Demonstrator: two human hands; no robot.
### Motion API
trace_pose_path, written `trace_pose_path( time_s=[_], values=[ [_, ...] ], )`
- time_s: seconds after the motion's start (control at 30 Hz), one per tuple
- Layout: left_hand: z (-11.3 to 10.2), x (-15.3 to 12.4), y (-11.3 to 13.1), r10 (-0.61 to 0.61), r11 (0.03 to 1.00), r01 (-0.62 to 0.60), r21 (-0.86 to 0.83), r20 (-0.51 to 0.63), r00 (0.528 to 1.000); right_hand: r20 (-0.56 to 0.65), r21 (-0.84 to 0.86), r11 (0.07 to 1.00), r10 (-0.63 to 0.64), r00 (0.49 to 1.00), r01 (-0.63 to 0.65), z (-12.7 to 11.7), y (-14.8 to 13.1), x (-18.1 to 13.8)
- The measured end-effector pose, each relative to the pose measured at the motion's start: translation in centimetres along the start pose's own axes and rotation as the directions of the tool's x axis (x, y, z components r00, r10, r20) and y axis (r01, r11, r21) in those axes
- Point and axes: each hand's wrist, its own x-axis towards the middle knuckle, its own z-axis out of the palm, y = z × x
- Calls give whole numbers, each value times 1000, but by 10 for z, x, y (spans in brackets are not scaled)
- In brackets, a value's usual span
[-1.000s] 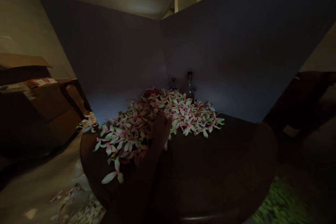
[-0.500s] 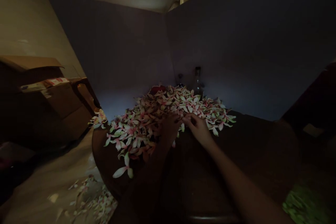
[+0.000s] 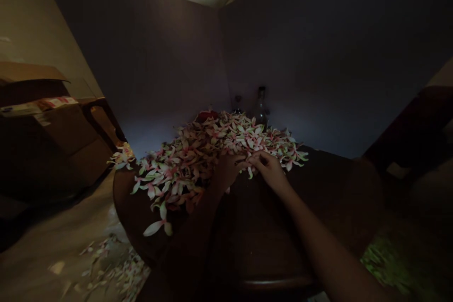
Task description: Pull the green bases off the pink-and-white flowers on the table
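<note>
And here the left hand (image 3: 227, 170) and right hand (image 3: 272, 170) meet, pinching one pink-white flower (image 3: 250, 173) between their fingertips, apparently to steady it.

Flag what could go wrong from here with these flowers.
The yellowish flowers at the left edge of the table could drop off if nudged. Pushing the pile back might knock the bottle behind it. Dim light hides what the left hand and right hand grip, so a slip might pass unnoticed.
</note>
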Motion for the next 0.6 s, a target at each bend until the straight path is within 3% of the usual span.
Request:
trace_pose_path(
  time_s=[0.3,0.6],
  values=[
    [4,0,-2,9,998,-7,-55,42,999,5,-31,999,-43,999,44,-6,0,1],
    [3,-1,2,-52,998,52,-37,8,999,38,-55,997,-47,998,49,-9,-5,0]
  ],
)
